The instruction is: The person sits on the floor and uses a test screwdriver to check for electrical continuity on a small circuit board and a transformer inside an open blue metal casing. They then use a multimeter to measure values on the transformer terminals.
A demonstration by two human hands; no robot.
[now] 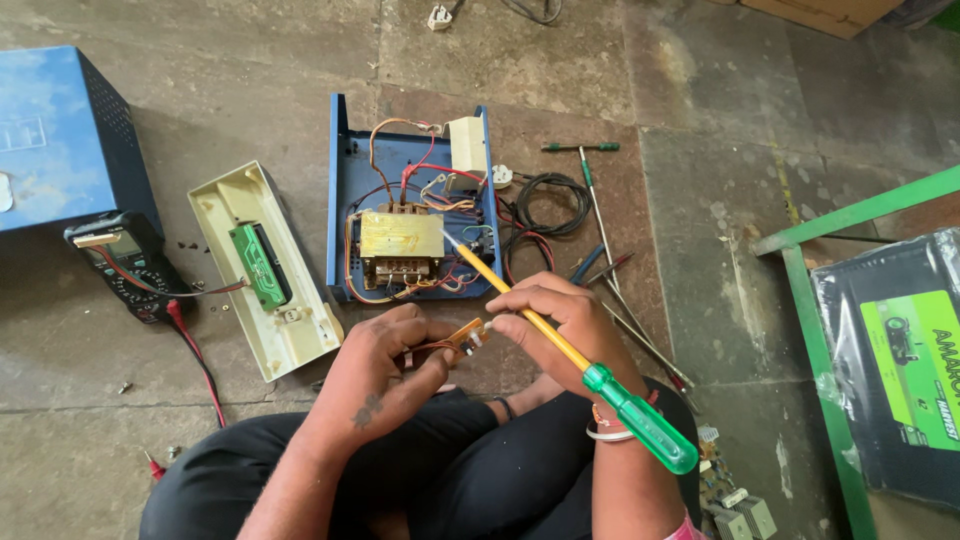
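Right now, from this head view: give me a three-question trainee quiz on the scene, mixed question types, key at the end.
1. True or false: the right hand holds a screwdriver with a green handle.
2. What does the left hand pinch? A) small circuit board B) multimeter C) coiled black cable
3. Fill in: the transformer sits inside the open ____ chassis.

Key: 1 true; 2 A; 3 blue.
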